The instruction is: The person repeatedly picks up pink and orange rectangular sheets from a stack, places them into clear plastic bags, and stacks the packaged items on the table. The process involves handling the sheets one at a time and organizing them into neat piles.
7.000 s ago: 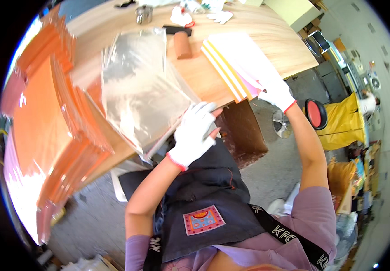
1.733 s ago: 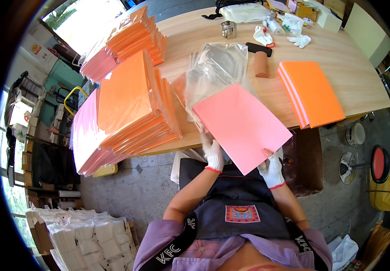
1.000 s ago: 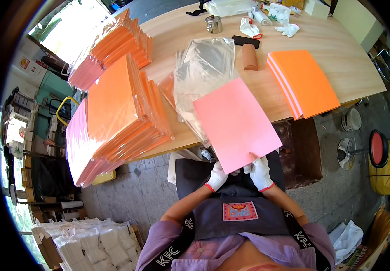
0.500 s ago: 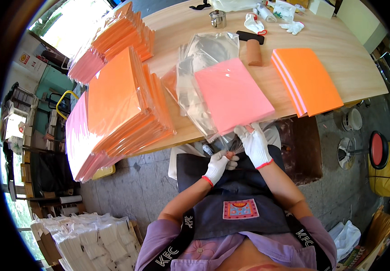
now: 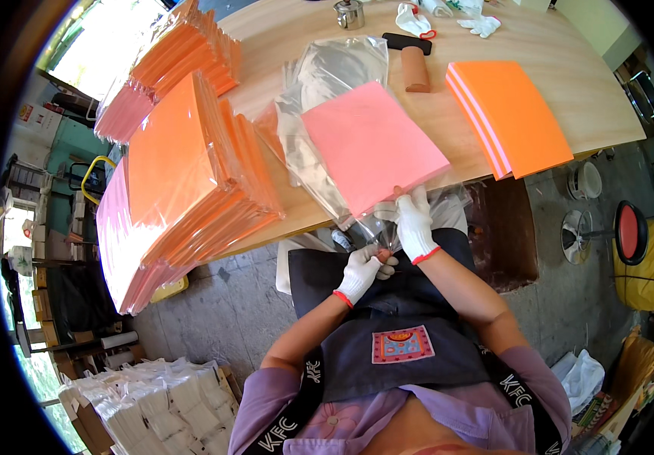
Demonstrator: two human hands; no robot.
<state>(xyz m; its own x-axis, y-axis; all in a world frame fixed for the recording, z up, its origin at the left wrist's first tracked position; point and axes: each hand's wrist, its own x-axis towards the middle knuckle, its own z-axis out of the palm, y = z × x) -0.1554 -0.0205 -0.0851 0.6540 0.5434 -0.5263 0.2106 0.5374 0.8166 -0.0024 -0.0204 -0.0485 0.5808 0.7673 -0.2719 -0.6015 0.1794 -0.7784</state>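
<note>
At the table edge, both gloved hands are pinching the clear bag's (image 5: 319, 144) open mouth: left hand (image 5: 363, 271) below, right hand (image 5: 415, 222) beside the pink sheets (image 5: 372, 144) inside it. Film looks thin and slippery, sheets light and floppy; gripping the mouth corners seems best.

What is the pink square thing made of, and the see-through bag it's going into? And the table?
The pink sheet stack looks like paper or thin card: flat, matte, crisp corners. The clear bag looks like thin plastic film: see-through, shiny glare, wrinkles. The table looks like wood or a wood-look top: pale tan with grain lines. Both gloves, on the left hand and right hand, look like white knit fabric.
</note>
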